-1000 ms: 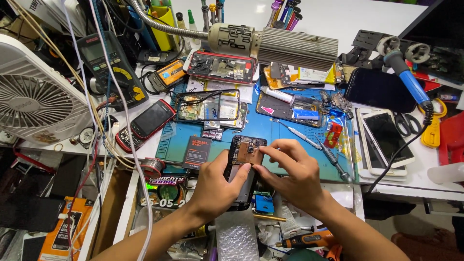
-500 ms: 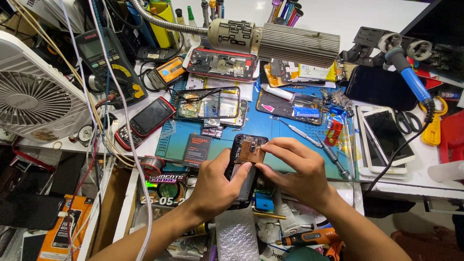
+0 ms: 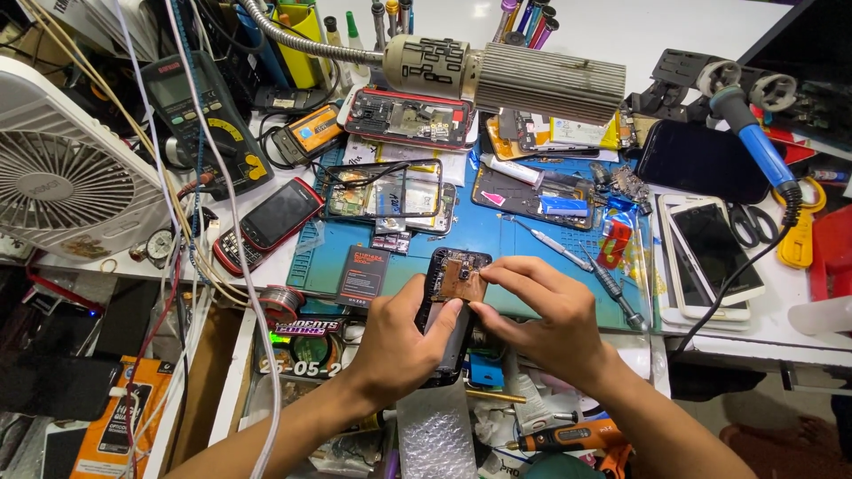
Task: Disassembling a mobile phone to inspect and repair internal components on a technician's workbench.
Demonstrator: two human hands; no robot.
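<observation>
The left hand (image 3: pixel 404 341) grips an opened phone (image 3: pixel 451 306) from below, at the mat's (image 3: pixel 497 235) near edge. The right hand (image 3: pixel 546 319) pinches a copper-coloured part (image 3: pixel 461 279) on the phone's upper end. Beyond lie screwdrivers (image 3: pixel 612 288), more stripped phones (image 3: pixel 395 191) and a lamp (image 3: pixel 497 75).

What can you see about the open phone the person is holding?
The opened phone is dark and slim, its back off, showing a brownish board in the upper half. It points away from the person, above the blue mat. The left hand grips its lower part; the right hand pinches at the board's edge. Its lower end is hidden.
</observation>
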